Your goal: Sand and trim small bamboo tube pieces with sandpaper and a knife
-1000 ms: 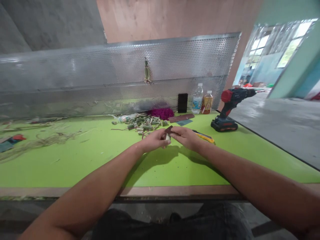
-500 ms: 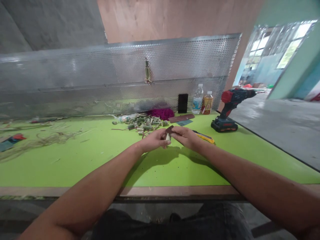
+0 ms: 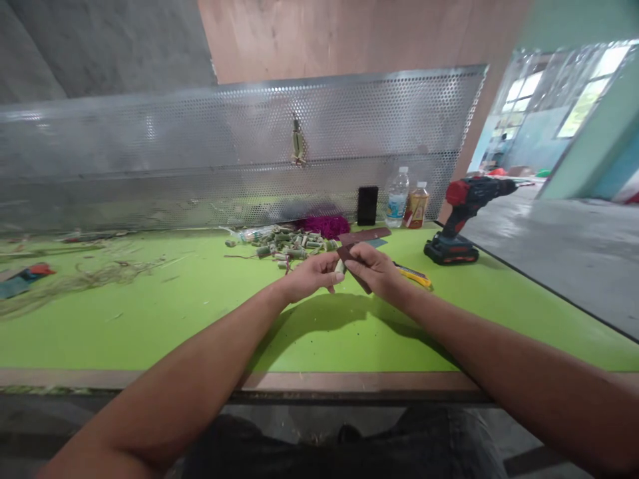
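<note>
Between thumb and fingers, my left hand (image 3: 314, 274) grips a short pale bamboo piece (image 3: 340, 267) above the green tabletop. My right hand (image 3: 374, 267) is closed on a strip of dark brown sandpaper (image 3: 360, 278), which lies against or close beside the bamboo piece; the exact contact is hard to see. Just beyond my left hand lies a heap of short green bamboo pieces (image 3: 294, 254). A yellow utility knife (image 3: 415, 277) rests right of my right hand, partly hidden by it.
At the back are purple string (image 3: 327, 227), more sandpaper (image 3: 364, 235), a black phone (image 3: 367, 205) and two bottles (image 3: 398, 197). A cordless drill (image 3: 462, 219) stands on the right. Loose fibres (image 3: 104, 276) lie left. A bamboo figure (image 3: 298, 142) hangs on the perforated metal panel (image 3: 239, 159).
My right hand has turned and raised slightly, so the sandpaper strip now slants downward beneath its fingers with more of it showing. My left hand keeps hold of the bamboo piece.
</note>
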The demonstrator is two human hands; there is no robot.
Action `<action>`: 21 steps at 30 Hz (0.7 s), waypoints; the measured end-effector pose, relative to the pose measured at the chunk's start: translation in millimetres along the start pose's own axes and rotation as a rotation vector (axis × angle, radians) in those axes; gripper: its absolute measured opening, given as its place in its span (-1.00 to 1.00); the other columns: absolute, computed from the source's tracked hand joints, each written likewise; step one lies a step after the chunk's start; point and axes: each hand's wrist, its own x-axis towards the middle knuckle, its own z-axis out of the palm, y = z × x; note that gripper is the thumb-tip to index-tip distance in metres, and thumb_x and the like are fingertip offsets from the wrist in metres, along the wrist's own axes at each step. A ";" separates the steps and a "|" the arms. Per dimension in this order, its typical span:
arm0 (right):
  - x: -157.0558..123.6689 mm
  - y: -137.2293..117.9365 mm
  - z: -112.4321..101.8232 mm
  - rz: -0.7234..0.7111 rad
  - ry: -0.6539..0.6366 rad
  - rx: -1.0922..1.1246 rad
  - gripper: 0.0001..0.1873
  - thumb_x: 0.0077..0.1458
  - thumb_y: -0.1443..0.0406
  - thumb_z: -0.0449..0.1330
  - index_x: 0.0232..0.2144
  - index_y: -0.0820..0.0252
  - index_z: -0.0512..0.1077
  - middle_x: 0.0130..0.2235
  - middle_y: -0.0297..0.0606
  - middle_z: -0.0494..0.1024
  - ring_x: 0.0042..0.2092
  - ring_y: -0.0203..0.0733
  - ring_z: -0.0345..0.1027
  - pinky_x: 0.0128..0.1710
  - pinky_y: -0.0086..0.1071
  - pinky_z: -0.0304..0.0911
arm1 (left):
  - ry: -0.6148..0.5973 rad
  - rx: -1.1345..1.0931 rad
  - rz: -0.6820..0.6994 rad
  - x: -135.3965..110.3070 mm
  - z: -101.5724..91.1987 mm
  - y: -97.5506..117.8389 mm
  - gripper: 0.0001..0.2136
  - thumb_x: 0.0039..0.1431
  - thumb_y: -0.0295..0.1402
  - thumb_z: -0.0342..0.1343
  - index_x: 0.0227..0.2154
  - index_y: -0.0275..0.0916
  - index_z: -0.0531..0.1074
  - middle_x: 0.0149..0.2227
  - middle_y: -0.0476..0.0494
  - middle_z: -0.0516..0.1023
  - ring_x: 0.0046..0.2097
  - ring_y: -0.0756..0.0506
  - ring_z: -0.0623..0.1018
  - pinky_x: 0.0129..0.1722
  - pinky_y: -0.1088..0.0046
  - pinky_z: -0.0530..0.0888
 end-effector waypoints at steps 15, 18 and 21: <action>0.1 -2.4 -4.6 -0.041 -0.013 -0.064 -0.74 0.26 0.20 0.09 -0.46 0.14 0.23 -0.46 -0.39 0.27 -0.43 -0.32 0.13 -0.45 -0.43 0.07 | -0.005 -0.143 0.028 1.0 4.0 -1.9 -0.69 0.15 -0.13 0.19 -0.21 -0.27 0.36 -0.38 0.00 0.31 -0.36 0.05 0.35 -0.29 0.47 0.44; -0.1 -3.1 -5.1 -0.107 -0.070 -0.073 -0.76 0.27 0.21 0.09 -0.44 0.15 0.28 -0.43 -0.36 0.30 -0.38 -0.30 0.17 -0.40 -0.41 0.10 | -0.012 -0.147 0.051 1.0 3.9 -2.0 -0.67 0.14 -0.12 0.21 -0.22 -0.29 0.36 -0.40 0.00 0.32 -0.37 0.04 0.34 -0.31 0.47 0.43; -0.6 -4.2 -5.2 -0.095 -0.024 -0.100 -0.76 0.27 0.20 0.08 -0.44 0.15 0.28 -0.45 -0.37 0.28 -0.40 -0.30 0.14 -0.42 -0.41 0.09 | -0.011 -0.204 0.052 1.5 4.4 -3.2 -0.69 0.16 -0.14 0.19 -0.21 -0.28 0.35 -0.45 0.04 0.28 -0.41 0.06 0.32 -0.30 0.46 0.43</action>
